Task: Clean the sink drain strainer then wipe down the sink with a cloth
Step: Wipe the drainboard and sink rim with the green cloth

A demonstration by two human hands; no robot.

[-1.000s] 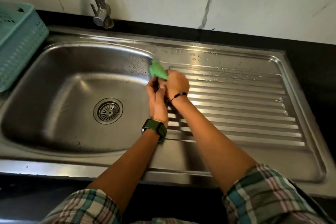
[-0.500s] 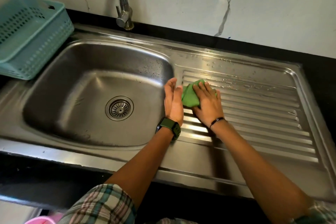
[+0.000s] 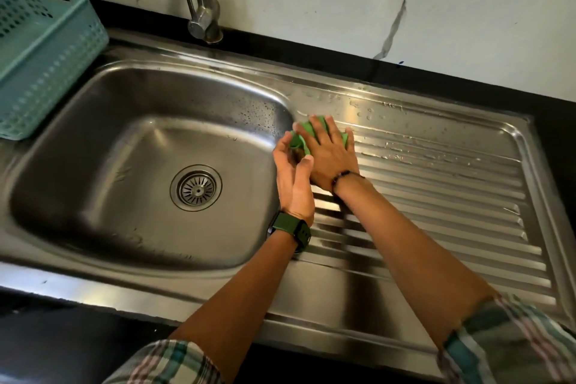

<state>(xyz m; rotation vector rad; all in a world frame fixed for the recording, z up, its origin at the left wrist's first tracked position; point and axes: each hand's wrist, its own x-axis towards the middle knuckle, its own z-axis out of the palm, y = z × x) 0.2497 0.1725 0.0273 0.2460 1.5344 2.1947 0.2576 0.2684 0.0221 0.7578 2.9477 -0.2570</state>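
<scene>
Green fabric cloth lies flat on the ribbed stainless-steel drainboard, at its far corner beside the basin, no longer bunched between both hands. Right hand presses it, fingers spread. Left hand cups its near edge; a pinch cannot be confirmed. Round slotted metal drain strainer sits in place: wiping appears under way.

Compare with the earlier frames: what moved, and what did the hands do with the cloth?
From a two-handed bunch a second ago, the right hand flattened the green cloth onto the drainboard, then slid it toward the back wall. The left hand stays beside it; strainer and basket unchanged.
</scene>
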